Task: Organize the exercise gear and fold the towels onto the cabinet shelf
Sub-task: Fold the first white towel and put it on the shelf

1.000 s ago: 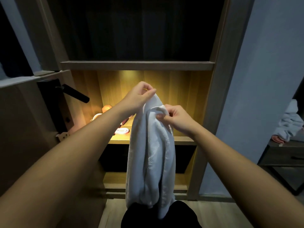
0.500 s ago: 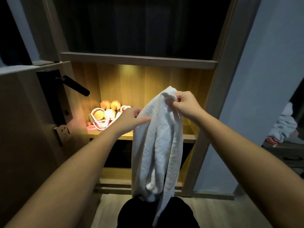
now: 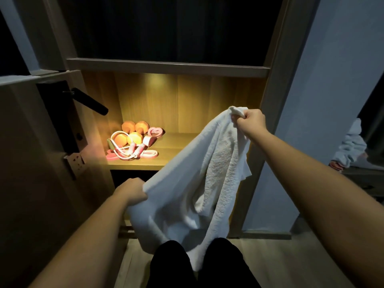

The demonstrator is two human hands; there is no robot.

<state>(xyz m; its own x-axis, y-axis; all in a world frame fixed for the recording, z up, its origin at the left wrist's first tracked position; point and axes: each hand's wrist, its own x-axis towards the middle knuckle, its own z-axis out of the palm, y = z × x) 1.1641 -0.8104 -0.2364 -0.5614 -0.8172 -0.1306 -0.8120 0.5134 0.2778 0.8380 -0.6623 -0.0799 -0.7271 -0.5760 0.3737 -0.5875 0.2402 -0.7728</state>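
Observation:
A white towel (image 3: 187,188) hangs stretched on a slant in front of the cabinet. My right hand (image 3: 250,121) pinches its upper corner, high and to the right. My left hand (image 3: 132,191) grips its lower left edge, below the lit shelf's front. The towel's loose end droops down over my dark trousers. On the lit wooden shelf (image 3: 176,148), at its left, lies the exercise gear: orange dumbbells (image 3: 133,132), a pink-and-white jump rope (image 3: 133,151) and a pink hand grip (image 3: 154,132).
An open door with a black lever handle (image 3: 91,101) stands close on the left. A blue wall (image 3: 324,100) borders the cabinet on the right. A light garment (image 3: 351,146) lies on furniture at far right. Dark compartments sit above and below the lit shelf.
My hands have moved apart: the right took over the top corner and went right, the left slid down and left along the edge. The bunched towel has spread out.

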